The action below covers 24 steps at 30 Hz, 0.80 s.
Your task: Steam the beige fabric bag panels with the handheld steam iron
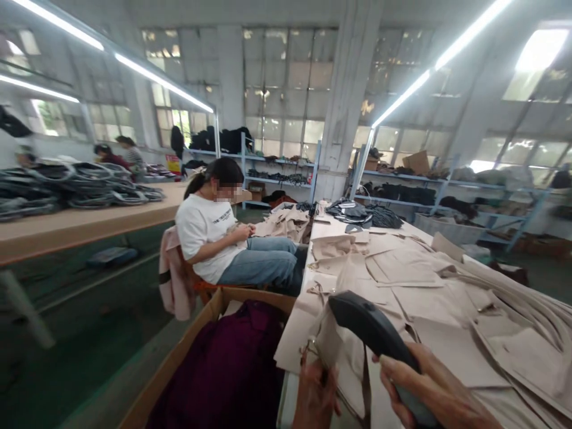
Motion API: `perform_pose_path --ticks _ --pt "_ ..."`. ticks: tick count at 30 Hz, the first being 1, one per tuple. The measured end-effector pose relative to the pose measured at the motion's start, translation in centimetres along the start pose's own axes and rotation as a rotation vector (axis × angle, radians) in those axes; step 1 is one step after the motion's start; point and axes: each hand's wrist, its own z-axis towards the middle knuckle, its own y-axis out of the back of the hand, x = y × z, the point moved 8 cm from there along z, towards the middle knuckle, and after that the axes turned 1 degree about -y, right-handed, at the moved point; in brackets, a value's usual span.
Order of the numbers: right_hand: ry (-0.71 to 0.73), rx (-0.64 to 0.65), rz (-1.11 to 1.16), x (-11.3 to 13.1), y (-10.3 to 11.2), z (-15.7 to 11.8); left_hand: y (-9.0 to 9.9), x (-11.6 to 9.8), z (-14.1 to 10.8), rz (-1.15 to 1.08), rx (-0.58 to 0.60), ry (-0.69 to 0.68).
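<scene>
My right hand (pixel 429 381) is wrapped round the grip of a black hand-held tool (pixel 370 325) with a long curved head; its exact kind I cannot make out. The head points left, over a beige bag piece (pixel 328 342) at the table's near left edge. My left hand (pixel 315 384) is closed on that piece, close to its metal ring (pixel 309 347). The fingers are partly blurred. Many flat beige pieces (pixel 402 271), some with metal fittings, overlap on the white table (pixel 322 229) around both hands.
Left of the table stands a cardboard box (pixel 156 369) holding dark purple cloth (pixel 236 357). Beyond it a seated person (pixel 214 232) handles something small. Black items (pixel 366 213) lie at the table's far end. Long beige straps (pixel 513 292) run along the right. Shelves (pixel 281 159) line the wall.
</scene>
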Motion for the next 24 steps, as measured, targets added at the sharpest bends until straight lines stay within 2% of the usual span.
perform_pose_path --ticks 4,7,11,13,15,17,20,22,24 --pt "-0.044 -0.087 -0.053 -1.0 2.5 -2.8 2.9 -2.0 2.4 0.422 -0.055 -0.013" --pt "-0.07 -0.136 -0.063 -2.7 3.9 -5.5 3.9 -1.0 3.0 0.547 -0.038 -0.004" --pt "-0.128 -0.205 0.032 -6.1 5.1 -8.5 3.5 0.6 3.0 0.764 -0.008 -0.031" --pt "-0.178 -0.218 0.062 -7.7 5.2 -9.6 2.3 0.1 3.6 0.827 0.067 -0.112" --pt "-0.188 -0.218 0.075 -8.8 5.0 -10.5 0.2 -1.1 4.7 0.881 0.208 -0.277" --pt "-0.171 -0.218 0.091 -9.5 4.7 -11.3 -2.9 -2.7 5.6 0.991 0.4 -0.563" --pt "-0.147 -0.217 0.111 -10.3 4.1 -12.3 -7.1 -4.2 5.3 1.131 0.698 -1.033" --pt "-0.149 -0.212 0.118 -10.6 3.7 -13.1 -8.8 -5.0 5.1 1.111 0.829 -1.172" --pt "-0.166 -0.22 0.118 -10.7 3.5 -14.0 -10.1 -6.5 5.1 1.07 0.9 -1.209"
